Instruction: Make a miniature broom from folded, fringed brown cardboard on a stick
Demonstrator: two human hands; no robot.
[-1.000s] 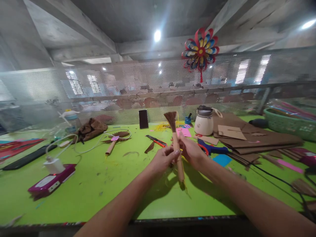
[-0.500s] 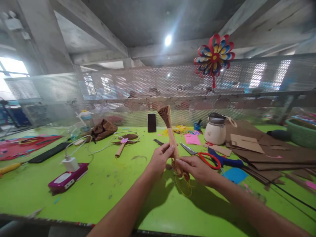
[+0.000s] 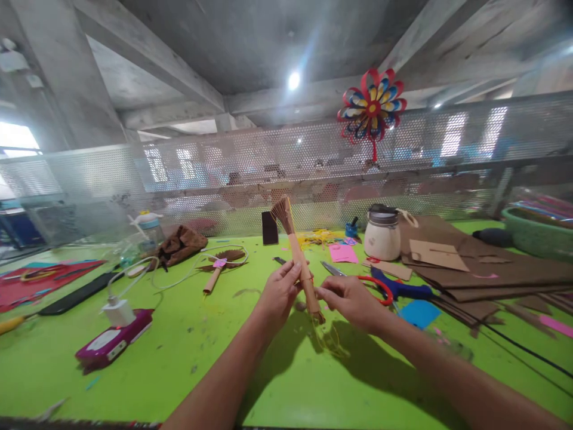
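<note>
- I have the left hand (image 3: 278, 294) grasping the brown paper bundle (image 3: 298, 257), its thumb laid across the rolled handle.
- I see the right hand (image 3: 351, 298) with its fingers bent and their tips at the lower right side of that handle; I cannot tell whether they pinch it or only touch it.
- The bundle is in front of me, tilted above the green table (image 3: 179, 370), its fringed end up and leaning left, its rough lower end pointing down between the hands.
- Loose yellow string (image 3: 330, 344) lies curled below that lower end.
- Just beyond the right hand I find scissors (image 3: 375, 279) with red handles, partly hidden by it, and a blue tool (image 3: 405, 289) next to them.
- Pink paper (image 3: 343, 253) lies beyond the scissors, near a pale jar (image 3: 382, 240) with a dark lid.
- Over on the left, I can make out a second brown piece (image 3: 213, 279) with a rolled stem, lying flat near a white cable.
- A dark phone (image 3: 269, 229) stands behind the bundle, close to the perforated panel (image 3: 215, 209).
</note>
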